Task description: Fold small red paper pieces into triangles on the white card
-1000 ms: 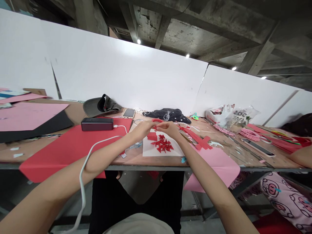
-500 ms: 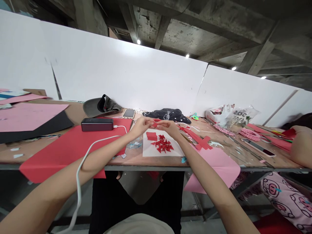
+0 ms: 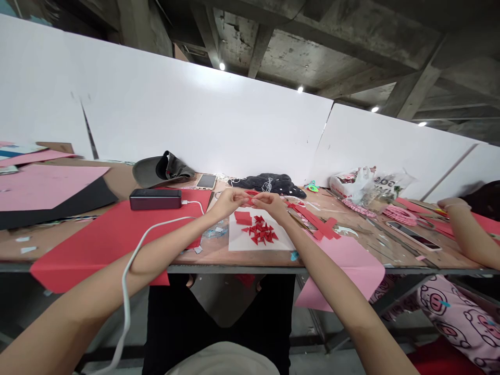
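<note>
Toward the back edge of the plywood worktable [image 3: 47,242], 2 bare hands meet above a white paper sheet [image 3: 242,242]. The left hand [image 3: 228,204] and the right hand [image 3: 271,204] both pinch a small folded piece of red paper [image 3: 250,196] between their fingertips (the fingers hide its exact shape). Just below lie a cluster of red paper triangles [image 3: 260,230] and a red rectangular paper stack [image 3: 243,217]. A white charging cable [image 3: 164,221] runs from a black power bank [image 3: 155,199] and touches the left forearm [image 3: 156,260]. Loosened fingers could drop the small piece into the cluster; a lifted forearm could tug the cable and drag the power bank.
</note>
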Action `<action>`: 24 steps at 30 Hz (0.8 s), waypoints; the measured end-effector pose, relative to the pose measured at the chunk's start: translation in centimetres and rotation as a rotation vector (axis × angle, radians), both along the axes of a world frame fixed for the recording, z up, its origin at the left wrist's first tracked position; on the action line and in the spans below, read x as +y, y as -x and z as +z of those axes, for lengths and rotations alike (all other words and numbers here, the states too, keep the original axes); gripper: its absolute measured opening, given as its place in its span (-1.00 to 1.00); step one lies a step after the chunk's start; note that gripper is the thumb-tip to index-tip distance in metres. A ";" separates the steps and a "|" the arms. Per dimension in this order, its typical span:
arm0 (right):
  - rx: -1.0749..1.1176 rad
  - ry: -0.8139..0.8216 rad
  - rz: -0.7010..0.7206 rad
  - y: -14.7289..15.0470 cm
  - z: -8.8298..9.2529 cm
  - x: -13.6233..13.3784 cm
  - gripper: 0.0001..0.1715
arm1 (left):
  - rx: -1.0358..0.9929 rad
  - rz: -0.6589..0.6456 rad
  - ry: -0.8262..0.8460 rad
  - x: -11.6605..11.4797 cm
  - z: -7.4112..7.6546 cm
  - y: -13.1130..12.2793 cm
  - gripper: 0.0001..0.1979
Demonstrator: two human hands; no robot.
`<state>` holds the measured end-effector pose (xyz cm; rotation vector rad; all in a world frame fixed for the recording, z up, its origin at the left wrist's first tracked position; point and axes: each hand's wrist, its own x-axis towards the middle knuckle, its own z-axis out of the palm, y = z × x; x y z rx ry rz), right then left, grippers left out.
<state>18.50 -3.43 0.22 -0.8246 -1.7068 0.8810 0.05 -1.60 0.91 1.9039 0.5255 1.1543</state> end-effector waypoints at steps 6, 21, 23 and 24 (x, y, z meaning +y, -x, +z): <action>-0.054 -0.038 -0.076 0.0 -0.4 0.3 -0.75 | 0.061 0.030 -0.026 -0.1 0.0 -0.2 -0.78; -0.168 -0.317 -0.331 1.2 -0.6 -0.3 -0.81 | -0.033 0.069 0.202 0.5 -0.5 -0.1 -0.73; -0.175 -0.368 -0.376 1.2 -0.6 -0.4 -0.84 | -0.067 -0.014 0.302 0.6 -0.7 0.0 -0.71; -0.183 -0.382 -0.378 1.1 -0.5 -0.4 -0.88 | -0.087 -0.060 0.340 0.6 -0.8 0.0 -0.70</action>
